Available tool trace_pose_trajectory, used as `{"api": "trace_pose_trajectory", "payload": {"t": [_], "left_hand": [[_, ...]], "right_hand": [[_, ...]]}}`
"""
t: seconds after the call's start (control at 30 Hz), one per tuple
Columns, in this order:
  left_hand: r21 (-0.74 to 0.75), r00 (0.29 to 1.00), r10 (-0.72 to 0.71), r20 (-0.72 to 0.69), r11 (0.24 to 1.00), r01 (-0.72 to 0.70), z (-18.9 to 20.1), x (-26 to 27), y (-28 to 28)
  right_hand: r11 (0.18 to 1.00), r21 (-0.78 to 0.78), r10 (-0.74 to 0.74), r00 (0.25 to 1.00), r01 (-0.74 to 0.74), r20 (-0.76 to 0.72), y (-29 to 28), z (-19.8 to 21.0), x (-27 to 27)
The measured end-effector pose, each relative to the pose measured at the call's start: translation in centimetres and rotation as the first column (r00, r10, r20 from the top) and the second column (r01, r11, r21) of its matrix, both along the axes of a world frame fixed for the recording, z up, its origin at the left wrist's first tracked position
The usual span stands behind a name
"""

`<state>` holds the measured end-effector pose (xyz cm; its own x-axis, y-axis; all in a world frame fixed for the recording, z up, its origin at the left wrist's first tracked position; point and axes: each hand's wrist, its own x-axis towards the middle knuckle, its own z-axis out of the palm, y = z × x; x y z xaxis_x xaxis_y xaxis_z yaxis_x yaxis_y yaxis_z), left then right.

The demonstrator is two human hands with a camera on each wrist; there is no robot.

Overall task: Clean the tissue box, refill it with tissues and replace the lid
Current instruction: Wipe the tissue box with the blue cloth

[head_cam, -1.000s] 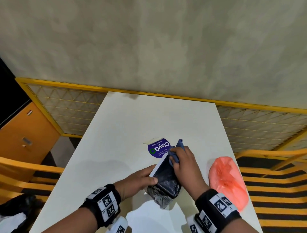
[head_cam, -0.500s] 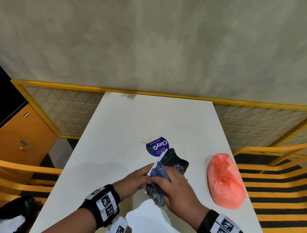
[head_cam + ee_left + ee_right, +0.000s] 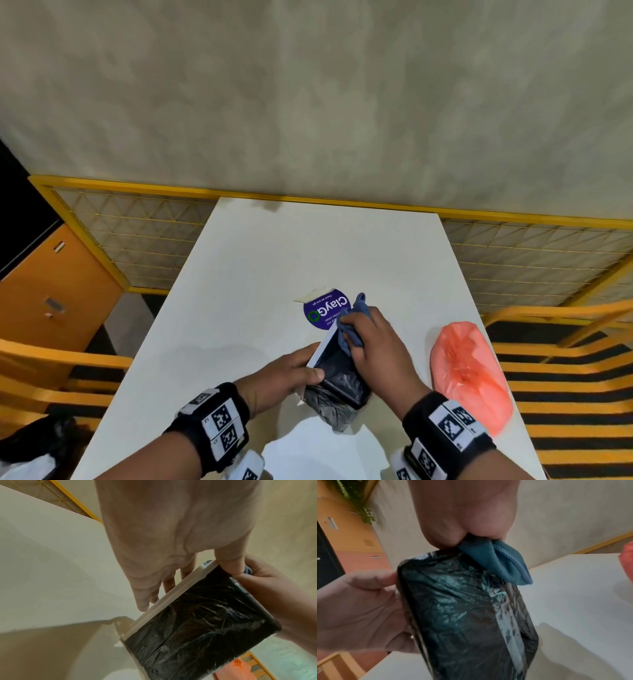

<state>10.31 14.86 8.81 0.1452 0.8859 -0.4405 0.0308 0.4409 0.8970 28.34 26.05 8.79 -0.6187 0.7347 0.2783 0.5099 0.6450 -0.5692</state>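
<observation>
The tissue box (image 3: 337, 375) is a white box wrapped in crinkled black plastic (image 3: 202, 626) (image 3: 462, 615), held tilted above the white table (image 3: 274, 274). My left hand (image 3: 291, 373) grips its left side, thumb on the black face and fingers behind the white rim (image 3: 164, 599). My right hand (image 3: 373, 342) holds a bunched blue cloth (image 3: 352, 325) (image 3: 498, 562) and presses it on the box's far end.
A round purple ClayGo sticker (image 3: 325, 308) lies on the table just beyond the box. A pink plastic bag (image 3: 469, 370) lies at the table's right edge. Yellow railings (image 3: 342, 200) and orange chairs (image 3: 51, 363) surround the table; an orange cabinet (image 3: 48, 291) stands at left.
My right hand with the cloth has swept from the box's near end back up to its far end. The left hand has kept its hold on the box.
</observation>
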Motion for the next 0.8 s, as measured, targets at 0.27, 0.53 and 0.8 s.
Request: {"api": "trace_pose_trajectory", "payload": {"t": [0.27, 0.53, 0.8], "left_hand": [[-0.032, 1.000, -0.003, -0.027, 0.999, 0.002, 0.1, 0.0, 0.2], [0.019, 0.995, 0.100, 0.006, 0.995, -0.100, -0.4, -1.1, 0.0], [0.111, 0.972, 0.015, -0.234, 0.994, 0.012, -3.2, -2.9, -2.4]], "right_hand": [[0.850, -0.501, -0.245, 0.964, 0.165, -0.098, 3.4, 1.1, 0.3], [0.809, -0.584, -0.302, 0.901, 0.068, -0.312, 0.2, 3.2, -0.3], [0.964, -0.228, 0.128, 0.991, -0.136, -0.049, -4.8, 1.9, -2.4]]}}
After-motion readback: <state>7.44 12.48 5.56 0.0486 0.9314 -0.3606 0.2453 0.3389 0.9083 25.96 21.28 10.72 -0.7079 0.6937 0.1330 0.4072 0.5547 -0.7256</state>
